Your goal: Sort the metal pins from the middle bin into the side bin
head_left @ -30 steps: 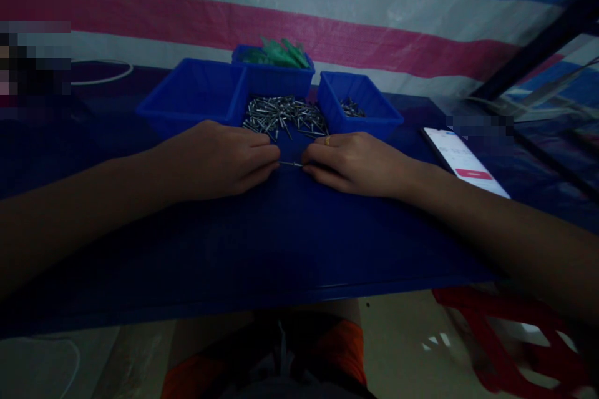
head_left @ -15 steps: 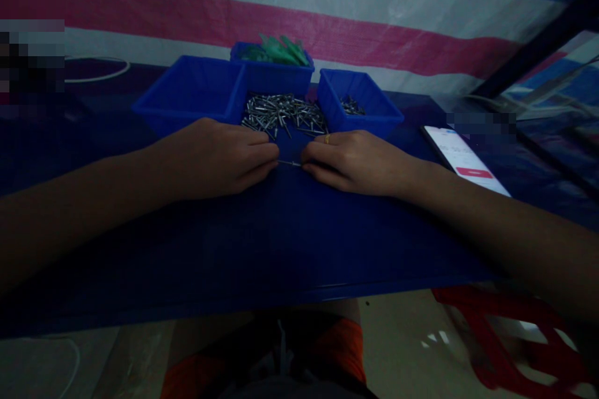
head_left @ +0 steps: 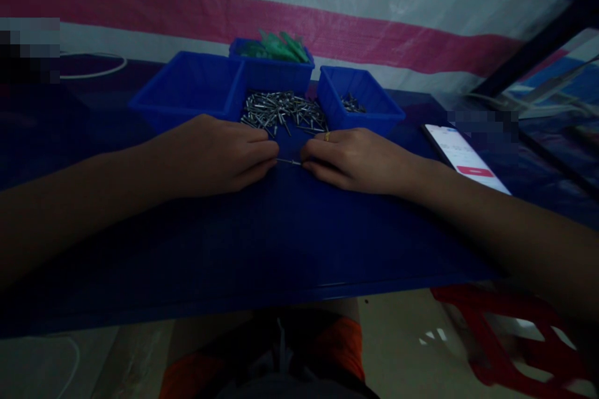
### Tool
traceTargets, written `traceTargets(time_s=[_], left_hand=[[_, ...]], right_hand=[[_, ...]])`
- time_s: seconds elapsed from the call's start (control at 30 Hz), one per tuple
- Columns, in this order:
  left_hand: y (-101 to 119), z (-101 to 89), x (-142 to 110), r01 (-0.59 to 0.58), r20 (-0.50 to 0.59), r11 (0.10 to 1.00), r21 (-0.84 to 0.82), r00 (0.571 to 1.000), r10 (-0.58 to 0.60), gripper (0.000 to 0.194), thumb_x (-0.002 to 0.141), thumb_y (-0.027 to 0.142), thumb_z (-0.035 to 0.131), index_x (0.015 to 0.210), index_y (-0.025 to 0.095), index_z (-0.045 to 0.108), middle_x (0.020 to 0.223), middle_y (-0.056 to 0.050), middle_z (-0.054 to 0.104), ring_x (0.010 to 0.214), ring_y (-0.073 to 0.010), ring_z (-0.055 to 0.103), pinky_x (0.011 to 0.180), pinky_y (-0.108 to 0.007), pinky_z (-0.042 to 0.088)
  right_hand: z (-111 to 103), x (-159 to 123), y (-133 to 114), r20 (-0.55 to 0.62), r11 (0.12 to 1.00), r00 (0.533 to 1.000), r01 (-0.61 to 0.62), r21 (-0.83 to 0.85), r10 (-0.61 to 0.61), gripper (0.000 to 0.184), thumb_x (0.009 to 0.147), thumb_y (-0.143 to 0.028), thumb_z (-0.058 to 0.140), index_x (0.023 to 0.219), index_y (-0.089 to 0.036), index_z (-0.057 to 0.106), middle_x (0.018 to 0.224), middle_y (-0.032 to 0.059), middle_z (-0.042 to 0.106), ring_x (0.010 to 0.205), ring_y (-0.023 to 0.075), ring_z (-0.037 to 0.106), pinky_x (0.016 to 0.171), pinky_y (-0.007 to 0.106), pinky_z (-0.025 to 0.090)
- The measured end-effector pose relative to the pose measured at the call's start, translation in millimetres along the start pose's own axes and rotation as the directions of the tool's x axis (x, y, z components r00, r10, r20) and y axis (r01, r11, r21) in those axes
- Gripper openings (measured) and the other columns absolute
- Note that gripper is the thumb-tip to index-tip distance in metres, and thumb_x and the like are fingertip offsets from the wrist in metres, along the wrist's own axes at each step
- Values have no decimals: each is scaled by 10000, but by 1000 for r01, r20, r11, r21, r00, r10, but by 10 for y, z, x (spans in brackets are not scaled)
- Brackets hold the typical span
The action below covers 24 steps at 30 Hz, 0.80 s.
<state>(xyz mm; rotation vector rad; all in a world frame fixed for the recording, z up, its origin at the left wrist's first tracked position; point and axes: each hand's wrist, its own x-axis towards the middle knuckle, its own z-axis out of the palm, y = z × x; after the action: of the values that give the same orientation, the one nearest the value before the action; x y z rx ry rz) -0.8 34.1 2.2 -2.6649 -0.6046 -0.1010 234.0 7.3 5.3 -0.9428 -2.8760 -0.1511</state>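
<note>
A thin metal blind rivet (head_left: 289, 162) spans the gap between my two hands, just above the blue table (head_left: 281, 236). My left hand (head_left: 229, 155) is closed, pinching its thin end. My right hand (head_left: 349, 158), wearing a ring, is closed too and grips the other end, which its fingertips hide. Right behind my fingers lies a loose pile of similar rivets (head_left: 281, 110). A blue bin (head_left: 360, 117) at the right of the pile holds several small metal pieces of the same look.
Left of the pile stands a blue bin (head_left: 187, 105). Another bin (head_left: 278, 74) at the back contains green plastic pieces (head_left: 281, 46). A lit phone (head_left: 463, 155) lies by my right forearm. A striped sheet (head_left: 374, 30) hangs behind; a red stool (head_left: 510, 336) stands below right.
Both hands stay in nearly the same place, still holding the rivet between them. Only the camera view has shifted very slightly.
</note>
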Motion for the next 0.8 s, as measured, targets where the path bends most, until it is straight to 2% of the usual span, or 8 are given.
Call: traceTargets(time_s=[0.3,0.53,0.7,0.8], left_hand=[[1,-13,0,6,46,1000,15,999,-7,341,924,313,282,905,168,590,742,-4,550,651,-106,506,504,-204,284],[6,3,4,-18,-6,999,35,1000,18,357,927,317,261,873,179,586,743,3,542,635,-110,506,479,-214,246],[3,10,7,14,22,999,37,1000,-15,458,926,358,175,883,176,593,743,7,524,642,-95,497,503,-195,287],[6,-12,3,29,49,999,22,998,-30,445,927,353,190,898,165,592,754,5,529,646,-94,492,540,-195,328]], right_hand=[[-2,8,-3,7,1000,1000,-2,2,2,227,908,-259,374,966,-131,552,818,49,587,701,141,541,598,249,352],[-8,8,-7,0,1000,1000,2,12,-2,237,909,-266,370,977,-132,554,834,54,594,696,139,535,599,251,350],[-6,12,-4,3,1000,1000,-1,22,1,246,911,-269,365,987,-128,552,847,58,599,703,138,539,606,251,355],[-6,14,-6,4,1000,1000,-5,28,5,246,911,-265,364,983,-126,553,842,58,599,707,138,541,614,253,359]])
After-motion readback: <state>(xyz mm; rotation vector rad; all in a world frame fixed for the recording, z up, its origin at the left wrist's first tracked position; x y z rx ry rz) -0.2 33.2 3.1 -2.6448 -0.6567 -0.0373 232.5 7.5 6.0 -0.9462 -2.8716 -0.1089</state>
